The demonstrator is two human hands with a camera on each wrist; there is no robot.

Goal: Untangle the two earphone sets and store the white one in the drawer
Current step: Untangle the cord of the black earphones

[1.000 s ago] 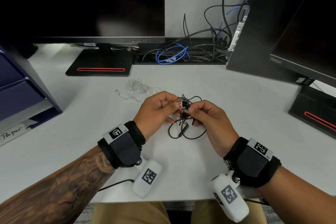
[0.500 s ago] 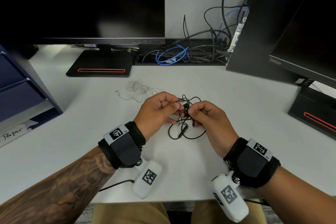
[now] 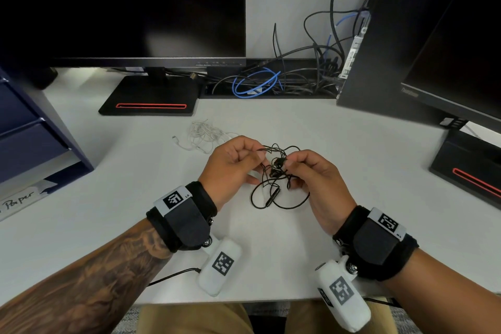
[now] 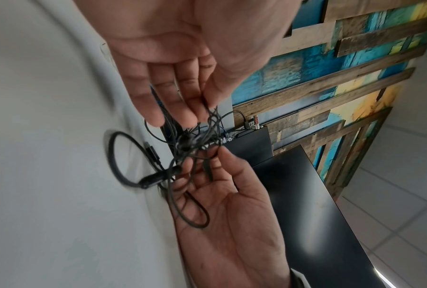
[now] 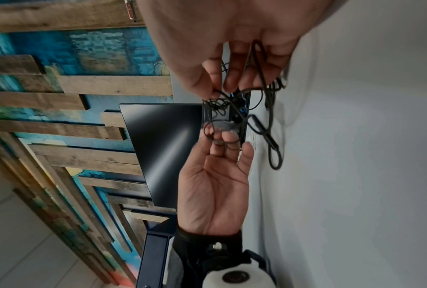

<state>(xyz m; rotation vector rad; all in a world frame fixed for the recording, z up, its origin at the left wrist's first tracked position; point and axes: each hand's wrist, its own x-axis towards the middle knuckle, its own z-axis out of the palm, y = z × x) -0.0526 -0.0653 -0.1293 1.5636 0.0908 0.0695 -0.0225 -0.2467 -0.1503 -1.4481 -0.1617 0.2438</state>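
Note:
The black earphones (image 3: 273, 171) are a loose tangle held just above the white desk (image 3: 352, 160), with their lower loops and inline remote trailing on it. My left hand (image 3: 259, 152) pinches a strand at the tangle's upper left. My right hand (image 3: 288, 163) pinches the knot from the right. The left wrist view shows my left fingers (image 4: 182, 109) on the black cords (image 4: 195, 140). In the right wrist view my right fingers (image 5: 217, 87) pinch the cords (image 5: 232, 109). Behind my left hand, the white earphones (image 3: 203, 134) lie in a separate heap on the desk.
A dark blue drawer unit (image 3: 29, 127) stands at the left edge of the desk. At the back are a monitor on a black base (image 3: 151, 100) and a bundle of cables (image 3: 271, 81). A second monitor stand (image 3: 469, 168) sits at the right.
My left hand has drawn a black strand slightly up and to the left, and the gap between my hands is a little wider. The white earphones have not moved.

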